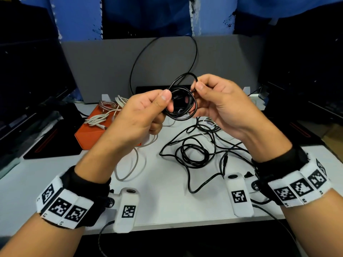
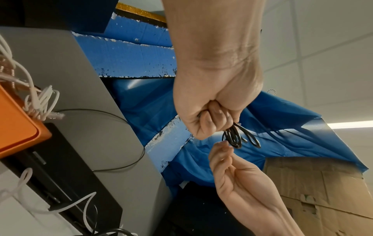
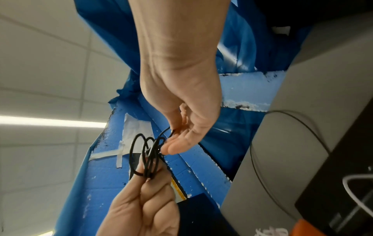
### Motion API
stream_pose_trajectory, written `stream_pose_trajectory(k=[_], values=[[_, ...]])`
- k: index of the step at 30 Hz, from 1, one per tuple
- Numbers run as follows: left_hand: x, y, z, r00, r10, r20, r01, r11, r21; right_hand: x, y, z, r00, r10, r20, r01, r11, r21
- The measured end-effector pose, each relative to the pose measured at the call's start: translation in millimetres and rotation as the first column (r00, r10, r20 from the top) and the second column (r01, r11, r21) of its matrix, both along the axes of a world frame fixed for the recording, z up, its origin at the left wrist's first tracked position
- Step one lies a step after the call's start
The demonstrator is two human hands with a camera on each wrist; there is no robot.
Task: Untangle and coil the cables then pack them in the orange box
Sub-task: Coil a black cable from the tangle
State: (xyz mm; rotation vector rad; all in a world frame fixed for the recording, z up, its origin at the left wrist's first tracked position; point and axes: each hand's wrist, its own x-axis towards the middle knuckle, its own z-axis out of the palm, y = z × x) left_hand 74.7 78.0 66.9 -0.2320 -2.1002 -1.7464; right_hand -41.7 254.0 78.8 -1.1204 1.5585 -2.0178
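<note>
Box (image 1: pixel 87 134): orange, flat and open, on the white table (image 1: pixel 167 201) at far left, its near right corner hidden behind the left forearm.
White cables (image 1: pixel 104 115): a loose pale bundle lying in the box, one braided and coppery; a grey-white loop (image 1: pixel 130 167) trails off the box onto the table.
Left hand (image 1: pixel 141 110): raised above the table, fingers curled, thumb and forefinger pinching the left side of the coil. The left wrist view shows the fist closed with black loops poking out below it.
Coil (image 1: pixel 182 101): thin, glossy black cable wound into several small, uneven rings, held in the air between both hands, above the table's middle. One ring stands higher than the rest. Its plug ends cannot be made out.
Right hand (image 1: pixel 219 101): thumb and forefinger nip the top right strand of the coil; the other fingers hang loosely curled.
Black tangle (image 1: pixel 194 151): more black cable, loose on the table below the hands, partly looped, partly sprawling toward the right wrist. How many cables it holds cannot be told.
Thin black wire (image 1: pixel 135 64): arcs up against the grey board (image 1: pixel 104 67) behind; its lower end is hidden by the hands.
Monitors (image 1: pixel 27 75): dark, cut off at both edges.
</note>
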Motion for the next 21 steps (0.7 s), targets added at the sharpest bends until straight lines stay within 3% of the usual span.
stream_pose_trajectory(k=[5,10,15,19,21], values=[[0.0,3.1,0.6,0.997,0.06,-0.042,-0.061,0.998,-0.008,9.0,-9.0,-12.1,0.95,0.257,0.179,-0.264,0.964,0.02],[1.9,2.3,4.1,0.976,0.182,-0.116,-0.194,0.975,-0.109,21.6,-15.7,-10.8,0.839,0.415,0.351,-0.401,0.909,-0.117],[0.1,2.2,-0.4,0.953,0.231,-0.196,-0.284,0.908,-0.307,24.3,-20.4,-17.6,0.977,0.194,0.086,-0.203,0.973,0.111],[-0.3,-5.6,-0.8,0.932,0.282,-0.228,-0.355,0.836,-0.417,15.2,-9.0,-12.2,0.968,0.246,-0.041,-0.227,0.938,0.261],[-1.1,-5.3,-1.7,0.929,0.299,-0.217,-0.365,0.839,-0.404,12.0,-3.2,-8.3,0.955,0.26,-0.139,-0.205,0.925,0.321]])
